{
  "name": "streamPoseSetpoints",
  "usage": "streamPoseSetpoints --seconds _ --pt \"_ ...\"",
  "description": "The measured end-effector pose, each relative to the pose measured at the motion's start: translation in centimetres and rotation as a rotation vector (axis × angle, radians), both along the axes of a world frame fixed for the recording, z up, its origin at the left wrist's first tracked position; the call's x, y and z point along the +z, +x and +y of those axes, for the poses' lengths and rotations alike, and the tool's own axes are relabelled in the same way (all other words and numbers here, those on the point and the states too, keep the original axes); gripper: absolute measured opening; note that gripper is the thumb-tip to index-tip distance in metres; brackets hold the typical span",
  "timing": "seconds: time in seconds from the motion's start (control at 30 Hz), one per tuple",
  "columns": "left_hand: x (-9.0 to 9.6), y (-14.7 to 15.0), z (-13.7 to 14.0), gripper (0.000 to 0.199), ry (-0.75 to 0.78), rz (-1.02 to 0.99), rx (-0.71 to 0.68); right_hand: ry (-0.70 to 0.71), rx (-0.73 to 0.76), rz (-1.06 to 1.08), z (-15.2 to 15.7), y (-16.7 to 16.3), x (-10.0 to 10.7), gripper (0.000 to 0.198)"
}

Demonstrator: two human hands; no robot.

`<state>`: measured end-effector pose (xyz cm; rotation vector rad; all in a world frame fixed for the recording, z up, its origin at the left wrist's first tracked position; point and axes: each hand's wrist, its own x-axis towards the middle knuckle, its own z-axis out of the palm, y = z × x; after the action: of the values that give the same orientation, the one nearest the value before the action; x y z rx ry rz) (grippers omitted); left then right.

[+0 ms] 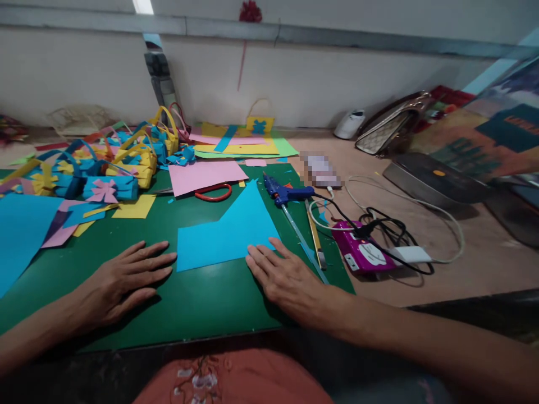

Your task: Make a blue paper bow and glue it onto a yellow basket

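A blue sheet of craft paper (pixel 219 238) lies flat on the green cutting mat (pixel 197 314), with another angled blue piece (pixel 248 207) reaching back from it; whether they are one sheet I cannot tell. My right hand (pixel 286 275) rests with its fingertips on the blue paper's right end, fingers stretched out. Flat on the mat at the paper's left edge is my left hand (pixel 135 278), its fingers spread and nothing in it. Behind the paper, red-handled scissors (pixel 214 192) lie partly under a pink sheet (pixel 206 177). A blue glue gun (pixel 282 192) sits to the right.
Several small paper bags (pixel 112 188) crowd the back left, near a large blue sheet (pixel 25 230). A yellow cutter (pixel 315 235) lies by the mat's right edge. Beyond it are a purple power strip (pixel 362 249), tangled cables, a phone (pixel 322 170) and a dark case (pixel 438 182).
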<state>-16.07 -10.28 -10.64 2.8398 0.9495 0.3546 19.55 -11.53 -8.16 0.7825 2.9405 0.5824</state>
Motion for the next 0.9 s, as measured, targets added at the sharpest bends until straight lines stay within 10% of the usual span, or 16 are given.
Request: streamPoseSetpoints --seconds 0.17,0.37,0.67,0.9 --pt "1.7 0.1 0.7 0.037 0.083 -0.090 0.019 -0.211 -0.047 -0.004 0.8 -0.9 0.8 0.050" --pt "2.8 8.3 3.8 0.043 0.103 -0.039 -0.187 -0.336 -0.085 0.107 0.6 -1.4 2.6 0.047" --pt "0.1 11.7 5.8 0.061 -0.044 0.075 -0.307 -0.137 -0.944 -0.030 1.0 4.1 5.7 0.038" --pt "-0.1 11.3 5.6 0.059 -0.028 0.049 -0.307 -0.200 -1.071 -0.110 2.8 3.6 4.8 0.035"
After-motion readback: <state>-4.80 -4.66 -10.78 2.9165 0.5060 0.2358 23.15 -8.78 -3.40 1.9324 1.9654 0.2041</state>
